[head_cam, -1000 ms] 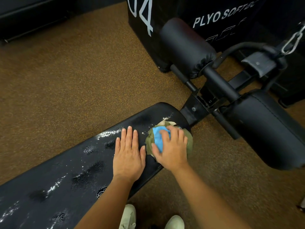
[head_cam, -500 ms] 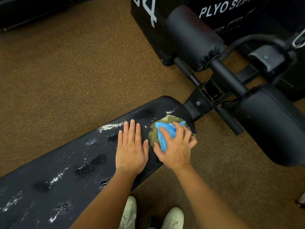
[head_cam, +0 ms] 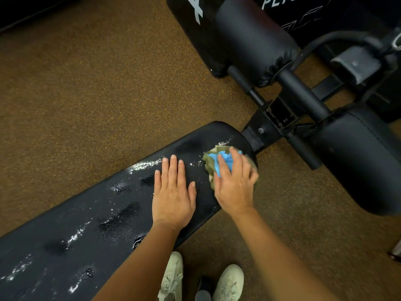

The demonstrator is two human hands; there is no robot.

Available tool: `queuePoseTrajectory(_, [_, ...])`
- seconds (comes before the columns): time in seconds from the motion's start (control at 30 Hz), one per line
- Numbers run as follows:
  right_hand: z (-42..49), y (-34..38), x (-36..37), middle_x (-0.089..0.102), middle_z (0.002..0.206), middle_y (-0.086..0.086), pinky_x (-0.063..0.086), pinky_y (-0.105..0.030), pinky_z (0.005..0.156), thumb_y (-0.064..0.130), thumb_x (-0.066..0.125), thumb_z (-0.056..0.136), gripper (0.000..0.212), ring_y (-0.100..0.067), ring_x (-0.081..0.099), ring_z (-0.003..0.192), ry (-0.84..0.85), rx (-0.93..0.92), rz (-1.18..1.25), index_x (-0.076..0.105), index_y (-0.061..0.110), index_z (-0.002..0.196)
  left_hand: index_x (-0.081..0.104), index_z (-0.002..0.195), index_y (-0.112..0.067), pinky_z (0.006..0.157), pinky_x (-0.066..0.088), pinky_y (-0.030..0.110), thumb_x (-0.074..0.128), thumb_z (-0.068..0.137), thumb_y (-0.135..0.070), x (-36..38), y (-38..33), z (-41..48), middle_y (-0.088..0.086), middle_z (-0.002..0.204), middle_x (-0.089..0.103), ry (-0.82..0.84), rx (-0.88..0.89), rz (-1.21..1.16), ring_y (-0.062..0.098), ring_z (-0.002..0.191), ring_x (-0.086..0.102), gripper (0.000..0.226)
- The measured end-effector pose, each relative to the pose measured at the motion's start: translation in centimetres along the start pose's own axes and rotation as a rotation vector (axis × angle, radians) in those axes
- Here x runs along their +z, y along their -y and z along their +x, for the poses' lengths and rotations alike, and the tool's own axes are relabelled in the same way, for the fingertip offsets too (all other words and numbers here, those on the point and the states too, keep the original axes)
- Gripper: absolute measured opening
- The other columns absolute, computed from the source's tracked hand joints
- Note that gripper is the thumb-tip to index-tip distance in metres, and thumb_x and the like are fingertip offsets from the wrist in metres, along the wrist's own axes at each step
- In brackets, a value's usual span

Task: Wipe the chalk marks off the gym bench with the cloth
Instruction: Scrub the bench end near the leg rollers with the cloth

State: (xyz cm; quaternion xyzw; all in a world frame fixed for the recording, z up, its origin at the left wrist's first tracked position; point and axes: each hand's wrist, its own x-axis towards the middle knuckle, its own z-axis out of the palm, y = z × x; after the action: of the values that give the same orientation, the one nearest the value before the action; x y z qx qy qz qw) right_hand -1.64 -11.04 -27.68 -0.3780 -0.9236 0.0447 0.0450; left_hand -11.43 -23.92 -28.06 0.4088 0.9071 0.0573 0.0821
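Right hand [head_cam: 235, 187] presses the crumpled blue-and-olive cloth [head_cam: 219, 162] at the padded black counter's [head_cam: 65, 231] far end; left hand [head_cam: 173, 192] lies flat, holding nothing. White chalk streaks [head_cam: 145, 165] apparently remain along most of its length.

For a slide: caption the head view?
Right hand presses cloth on chalk-marked gym bench; left hand rests flat.

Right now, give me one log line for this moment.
right hand pressing cloth on bench end | left hand flat on bench | chalk marks remain
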Motion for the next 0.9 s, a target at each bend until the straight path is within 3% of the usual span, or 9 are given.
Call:
queuePoseTrajectory(0.13, [4.1, 0.7, -0.1, 0.036, 0.147, -0.011, 0.029, -0.051, 0.100, 0.032, 0.050, 0.086, 0.048, -0.030, 0.029, 0.134, -0.030, 0.217, 0.047, 0.050, 0.015, 0.131, 0.019, 0.149, -0.003, 0.117, 0.007, 0.046, 0.022, 0.098, -0.041, 0.0, -0.1, 0.1, 0.014, 0.159, 0.013, 0.008, 0.001, 0.016, 0.029, 0.148, 0.002, 0.063])
queuePoseTrajectory(0.23, [2.8, 3.1, 0.7, 0.039, 0.148, -0.012, 0.028, -0.050, 0.109, 0.032, 0.033, 0.091, 0.052, -0.028, 0.031, 0.139, 0.009, 0.015, 0.089, 0.048, 0.010, 0.136, 0.020, 0.148, -0.003, 0.117, 0.008, 0.047, 0.023, 0.098, -0.040, 0.1, 0.0, 0.1, 0.015, 0.158, 0.014, 0.006, 0.000, 0.018, 0.029, 0.147, 0.003, 0.063])
queuePoseTrajectory(0.33, [-0.9, 1.5, 1.0, 0.036, 0.149, -0.011, 0.022, -0.059, 0.112, 0.031, 0.033, 0.093, 0.050, -0.030, 0.024, 0.142, 0.038, -0.133, 0.058, 0.044, 0.013, 0.138, 0.019, 0.148, -0.003, 0.117, 0.009, 0.047, 0.023, 0.098, -0.041, 0.1, 0.0, 0.0, 0.015, 0.158, 0.014, 0.005, 0.003, 0.011, 0.029, 0.148, 0.003, 0.063])
queuePoseTrajectory(0.47, [1.0, 0.4, 0.7, 0.032, 0.150, -0.017, 0.015, -0.064, 0.109, 0.028, 0.035, 0.091, 0.048, -0.037, 0.020, 0.142, 0.016, 0.097, 0.119, 0.047, 0.015, 0.135, 0.018, 0.148, -0.003, 0.116, 0.009, 0.047, 0.023, 0.098, -0.041, -0.1, -0.1, 0.1, 0.015, 0.158, 0.014, 0.011, 0.000, 0.007, 0.029, 0.147, 0.003, 0.063])
queuePoseTrajectory(0.53, [3.1, 1.8, 0.8, 0.032, 0.150, -0.017, 0.013, -0.062, 0.110, 0.021, 0.047, 0.090, 0.045, -0.035, 0.020, 0.142, 0.017, 0.175, 0.183, 0.049, 0.013, 0.134, 0.018, 0.148, -0.003, 0.116, 0.009, 0.047, 0.023, 0.098, -0.041, -0.1, -0.1, 0.1, 0.015, 0.158, 0.014, 0.011, -0.001, 0.014, 0.029, 0.147, 0.003, 0.063])
queuePoseTrajectory(0.67, [2.4, 1.9, 1.0, 0.042, 0.146, -0.009, 0.019, -0.060, 0.111, 0.011, 0.060, 0.085, 0.047, -0.032, 0.027, 0.141, 0.023, -0.088, 0.195, 0.053, 0.013, 0.131, 0.020, 0.148, -0.002, 0.116, 0.009, 0.047, 0.023, 0.098, -0.041, 0.0, -0.1, 0.1, 0.015, 0.158, 0.015, 0.009, -0.003, 0.007, 0.029, 0.147, 0.004, 0.063])
queuePoseTrajectory(0.77, [-0.4, -0.7, 0.5, 0.038, 0.149, -0.005, 0.015, -0.067, 0.107, 0.021, 0.044, 0.089, 0.044, -0.035, 0.021, 0.142, 0.051, -0.219, 0.128, 0.050, 0.023, 0.133, 0.021, 0.148, -0.002, 0.116, 0.009, 0.047, 0.023, 0.098, -0.041, 0.0, 0.0, 0.0, 0.015, 0.158, 0.015, 0.015, -0.001, 0.003, 0.029, 0.147, 0.005, 0.064])
queuePoseTrajectory(0.9, [1.0, -1.5, -0.3, 0.016, 0.155, -0.019, 0.004, -0.067, 0.107, 0.020, 0.053, 0.089, 0.045, -0.043, 0.007, 0.143, 0.050, 0.140, 0.183, 0.050, 0.029, 0.133, 0.020, 0.148, -0.002, 0.116, 0.008, 0.047, 0.022, 0.098, -0.042, -0.2, 0.0, 0.1, 0.015, 0.158, 0.014, 0.021, 0.002, 0.011, 0.029, 0.147, 0.004, 0.064])
